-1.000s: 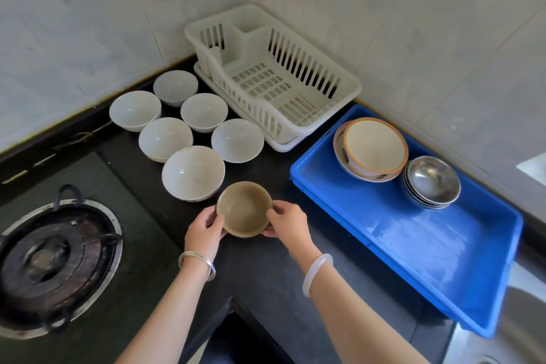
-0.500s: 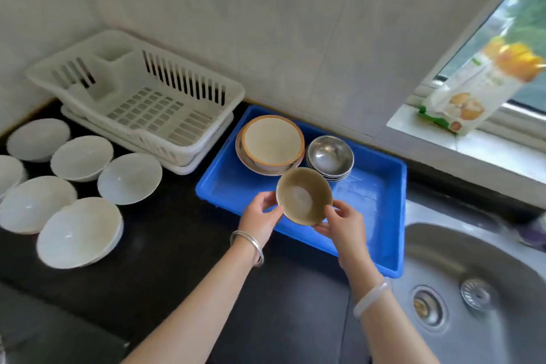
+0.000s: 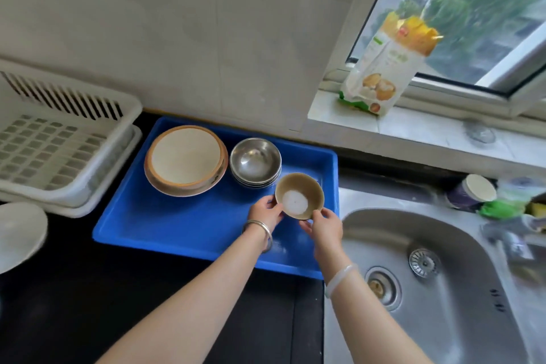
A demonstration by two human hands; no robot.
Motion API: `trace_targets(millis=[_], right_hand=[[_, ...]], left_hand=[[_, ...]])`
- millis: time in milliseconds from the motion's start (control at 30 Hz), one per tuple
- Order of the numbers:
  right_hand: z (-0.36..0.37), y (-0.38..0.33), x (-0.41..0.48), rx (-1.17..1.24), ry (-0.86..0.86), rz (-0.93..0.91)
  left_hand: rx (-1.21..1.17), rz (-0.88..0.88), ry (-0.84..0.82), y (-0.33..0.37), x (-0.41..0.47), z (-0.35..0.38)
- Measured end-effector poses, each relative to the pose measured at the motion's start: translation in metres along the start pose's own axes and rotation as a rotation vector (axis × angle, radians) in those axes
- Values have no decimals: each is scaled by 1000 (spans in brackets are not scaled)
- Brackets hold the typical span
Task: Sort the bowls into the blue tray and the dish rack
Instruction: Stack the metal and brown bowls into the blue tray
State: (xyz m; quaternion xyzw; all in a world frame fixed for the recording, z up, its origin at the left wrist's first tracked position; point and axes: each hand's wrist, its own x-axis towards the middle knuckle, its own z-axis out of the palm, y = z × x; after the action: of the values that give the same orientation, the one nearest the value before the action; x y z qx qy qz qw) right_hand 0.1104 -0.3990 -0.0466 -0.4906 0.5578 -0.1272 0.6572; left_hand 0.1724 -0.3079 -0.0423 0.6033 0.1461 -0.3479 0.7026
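A small tan bowl is held over the right end of the blue tray. My left hand grips its left rim and my right hand grips its lower right rim. Inside the tray, a stack of orange-rimmed cream bowls sits at the back left, and a stack of steel bowls stands beside it, just behind the tan bowl. The white dish rack stands left of the tray with nothing visible in it. One white bowl shows at the left edge.
A steel sink lies directly right of the tray. A printed bag stands on the window sill. A lidded jar and a green scrubber sit behind the sink. The black counter stretches in front of the tray.
Both hands carried the tan bowl from the counter by the white bowls rightward over the blue tray, now near its right end. The view swung right, so most white bowls left the frame.
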Motion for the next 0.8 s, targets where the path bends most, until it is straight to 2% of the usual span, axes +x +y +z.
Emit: trace_targets(millis=[233, 567, 800], right_hand=[[16, 1, 27, 5, 59, 32], [29, -12, 44, 121, 18, 66], [30, -19, 49, 100, -47, 35]], left_hand=[[36, -13, -6, -8, 31, 15], [-7, 48, 47, -12, 51, 28], [19, 31, 63, -12, 59, 39]])
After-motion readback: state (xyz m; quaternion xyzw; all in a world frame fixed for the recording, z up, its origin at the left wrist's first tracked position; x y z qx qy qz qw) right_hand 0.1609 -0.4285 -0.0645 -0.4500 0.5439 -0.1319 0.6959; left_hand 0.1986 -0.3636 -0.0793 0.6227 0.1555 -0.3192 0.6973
